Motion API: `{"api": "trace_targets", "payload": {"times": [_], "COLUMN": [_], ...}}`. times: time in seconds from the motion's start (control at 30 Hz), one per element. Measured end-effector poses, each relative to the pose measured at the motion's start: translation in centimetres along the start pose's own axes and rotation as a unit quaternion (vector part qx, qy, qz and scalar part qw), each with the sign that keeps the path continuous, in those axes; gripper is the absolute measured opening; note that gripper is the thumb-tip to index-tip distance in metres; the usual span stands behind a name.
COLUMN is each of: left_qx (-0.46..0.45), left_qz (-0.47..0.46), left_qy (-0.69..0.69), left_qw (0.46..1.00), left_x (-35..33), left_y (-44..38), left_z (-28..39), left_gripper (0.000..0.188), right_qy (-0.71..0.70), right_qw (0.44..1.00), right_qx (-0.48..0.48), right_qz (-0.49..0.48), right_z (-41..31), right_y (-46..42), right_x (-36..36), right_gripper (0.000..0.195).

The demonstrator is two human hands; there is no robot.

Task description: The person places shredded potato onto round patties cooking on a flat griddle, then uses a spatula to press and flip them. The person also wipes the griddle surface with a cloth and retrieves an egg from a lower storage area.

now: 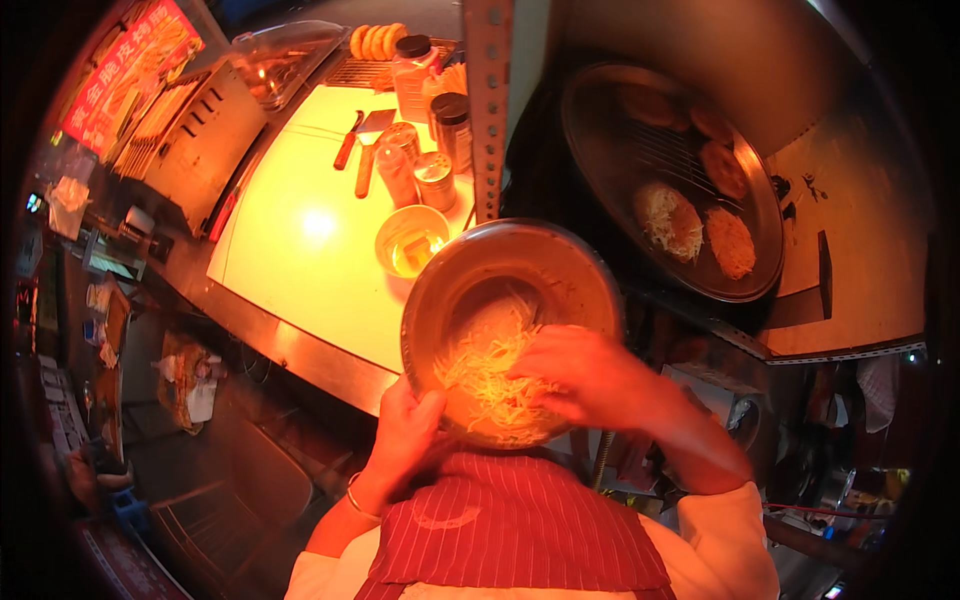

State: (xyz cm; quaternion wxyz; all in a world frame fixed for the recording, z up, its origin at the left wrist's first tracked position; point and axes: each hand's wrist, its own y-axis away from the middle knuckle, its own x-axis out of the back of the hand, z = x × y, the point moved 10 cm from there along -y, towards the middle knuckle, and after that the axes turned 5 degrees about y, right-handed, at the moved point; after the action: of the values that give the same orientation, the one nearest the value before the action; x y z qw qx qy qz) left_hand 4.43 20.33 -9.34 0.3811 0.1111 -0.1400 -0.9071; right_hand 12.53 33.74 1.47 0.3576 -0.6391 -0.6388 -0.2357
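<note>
My left hand (409,427) grips the near left rim of a metal bowl (427,307), which is tilted against my striped apron (517,517). Pale shredded food (487,375) lies in the bowl's lower part. Reaching over the right rim, my right hand (574,375) has its fingers in the shreds; its fingertips are partly hidden, so its hold is unclear. To the upper right, a large round pan (667,277) holds several food patties; a patty with loose shreds (670,223) and an orange one (730,244) lie nearest. A wire rack (671,161) sits in the pan.
A smaller bowl with liquid (412,241) stands on the brightly lit board (300,300), beside shaker jars (435,180), a squeeze bottle (396,176) and a scraper (367,150). A perforated metal post (487,112) rises between board and pan. A slotted metal box (202,142) is at left.
</note>
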Motion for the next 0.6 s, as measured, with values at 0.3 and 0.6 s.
{"api": "trace_targets", "payload": {"times": [0.3,0.6], "left_qx": [-0.066,-0.058], "left_qz": [-0.009,-0.002], "left_qy": [-0.016,-0.039], "left_qw": [0.998,0.998], "left_x": [0.9,1.4], "left_y": [-0.3,0.1], "left_z": [-1.4,-0.9], "left_gripper": [0.024,0.023], "right_qy": [0.211,0.170], "right_qw": [0.974,0.978], "right_qx": [-0.061,-0.102], "right_qz": [-0.048,-0.071], "right_z": [1.9,2.8], "right_y": [-3.7,-3.9], "right_x": [-8.6,-12.1], "right_gripper": [0.037,0.021]}}
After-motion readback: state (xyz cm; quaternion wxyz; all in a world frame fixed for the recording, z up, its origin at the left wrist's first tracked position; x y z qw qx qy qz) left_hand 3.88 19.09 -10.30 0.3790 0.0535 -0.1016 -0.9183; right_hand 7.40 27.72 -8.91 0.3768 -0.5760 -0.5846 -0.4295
